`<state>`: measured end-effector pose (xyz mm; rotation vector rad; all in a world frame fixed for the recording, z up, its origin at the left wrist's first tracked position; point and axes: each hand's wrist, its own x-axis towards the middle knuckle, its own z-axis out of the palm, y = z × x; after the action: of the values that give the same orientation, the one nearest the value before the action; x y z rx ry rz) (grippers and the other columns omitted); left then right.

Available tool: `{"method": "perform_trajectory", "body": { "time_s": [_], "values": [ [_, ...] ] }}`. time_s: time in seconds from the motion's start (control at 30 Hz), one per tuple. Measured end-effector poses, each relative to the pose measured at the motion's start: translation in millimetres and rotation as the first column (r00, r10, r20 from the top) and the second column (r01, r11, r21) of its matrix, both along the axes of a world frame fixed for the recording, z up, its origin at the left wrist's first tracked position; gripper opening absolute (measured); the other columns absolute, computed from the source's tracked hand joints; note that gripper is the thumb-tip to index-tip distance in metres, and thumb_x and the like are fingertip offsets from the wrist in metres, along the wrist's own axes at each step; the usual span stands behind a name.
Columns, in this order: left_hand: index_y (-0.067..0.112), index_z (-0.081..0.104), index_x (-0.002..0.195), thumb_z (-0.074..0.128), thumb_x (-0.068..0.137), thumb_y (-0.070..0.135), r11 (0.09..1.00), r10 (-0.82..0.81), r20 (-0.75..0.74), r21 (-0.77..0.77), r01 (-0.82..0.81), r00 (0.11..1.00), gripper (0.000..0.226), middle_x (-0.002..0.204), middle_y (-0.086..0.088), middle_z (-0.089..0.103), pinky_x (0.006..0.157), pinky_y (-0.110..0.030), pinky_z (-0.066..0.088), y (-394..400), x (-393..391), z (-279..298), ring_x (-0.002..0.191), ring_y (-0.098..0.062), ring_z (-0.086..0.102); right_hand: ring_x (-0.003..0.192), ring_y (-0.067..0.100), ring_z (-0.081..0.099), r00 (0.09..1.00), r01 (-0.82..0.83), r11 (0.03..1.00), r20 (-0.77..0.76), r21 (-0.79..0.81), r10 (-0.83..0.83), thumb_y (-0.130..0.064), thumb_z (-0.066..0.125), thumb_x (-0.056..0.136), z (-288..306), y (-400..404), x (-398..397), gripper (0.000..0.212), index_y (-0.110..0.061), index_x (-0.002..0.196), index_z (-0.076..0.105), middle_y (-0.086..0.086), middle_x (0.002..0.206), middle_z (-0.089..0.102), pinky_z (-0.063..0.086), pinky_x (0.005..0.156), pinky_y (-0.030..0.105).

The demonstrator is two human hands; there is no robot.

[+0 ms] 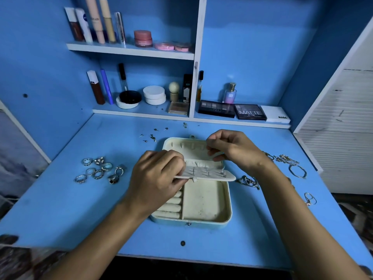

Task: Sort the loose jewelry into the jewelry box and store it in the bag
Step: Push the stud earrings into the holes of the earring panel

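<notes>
A single wide-angle camera, worn on the person's head, looks forward and steeply down over a blue desk [60,199]. It sits close above the desk's near edge, so both forearms enter from the bottom corners and reach toward the middle of the frame. The view faces the desk's far edge, where the blue shelf unit [131,51] rises to the top of the picture. The wide lens bends the desk's left and right edges outward.
</notes>
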<state>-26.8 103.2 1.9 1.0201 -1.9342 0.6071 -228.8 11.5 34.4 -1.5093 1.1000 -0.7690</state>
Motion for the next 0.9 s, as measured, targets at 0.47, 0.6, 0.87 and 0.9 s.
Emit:
{"method": "perform_trajectory", "body": {
  "time_s": [0.47, 0.6, 0.87, 0.9],
  "values": [
    [0.020, 0.035, 0.076, 0.048, 0.086, 0.010, 0.999, -0.001, 0.023, 0.041, 0.000, 1.000, 0.019, 0.072, 0.000, 0.062, 0.056, -0.035, 0.037, 0.6, 1.1, 0.0, 0.061, -0.022, 0.056, 0.065, 0.009, 0.054, 0.903, -0.358, 0.933, -0.246, 0.015, 0.351, -0.011, 0.070, 0.091, 9.7, 3.0, 8.5, 0.009, -0.018, 0.087, 0.074, -0.005, 0.071, 0.066, 0.045, 0.061, 0.019],
    [0.021, 0.035, 0.076, 0.039, 0.094, 0.018, 0.999, -0.003, 0.016, 0.041, 0.002, 1.000, 0.019, 0.071, 0.001, 0.062, 0.055, -0.037, 0.038, 0.9, 0.8, 0.9, 0.061, -0.022, 0.055, 0.068, 0.008, 0.054, 0.878, -0.394, 0.918, -0.282, 0.031, 0.387, -0.013, 0.071, 0.091, 7.6, 1.9, 11.0, 0.008, -0.020, 0.089, 0.075, -0.007, 0.074, 0.067, 0.044, 0.065, 0.016],
    [0.021, 0.035, 0.076, 0.042, 0.092, 0.016, 0.999, 0.005, 0.017, 0.051, -0.005, 1.000, 0.018, 0.073, 0.001, 0.064, 0.056, -0.038, 0.039, 0.7, 1.5, 0.0, 0.062, -0.021, 0.058, 0.080, 0.007, 0.060, 0.881, -0.416, 0.909, -0.234, 0.033, 0.412, -0.013, 0.072, 0.090, 3.9, 1.3, 8.6, 0.009, -0.021, 0.089, 0.075, -0.008, 0.083, 0.071, 0.048, 0.081, 0.023],
    [0.021, 0.035, 0.076, 0.040, 0.094, 0.018, 0.999, 0.003, 0.017, 0.048, -0.003, 1.000, 0.018, 0.073, 0.001, 0.064, 0.056, -0.038, 0.039, 0.9, 1.3, 0.3, 0.062, -0.021, 0.058, 0.082, 0.008, 0.060, 0.882, -0.415, 0.909, -0.232, 0.031, 0.411, -0.013, 0.072, 0.090, 3.4, 1.3, 8.2, 0.009, -0.022, 0.089, 0.075, -0.006, 0.085, 0.072, 0.048, 0.085, 0.026]
  ]
}}
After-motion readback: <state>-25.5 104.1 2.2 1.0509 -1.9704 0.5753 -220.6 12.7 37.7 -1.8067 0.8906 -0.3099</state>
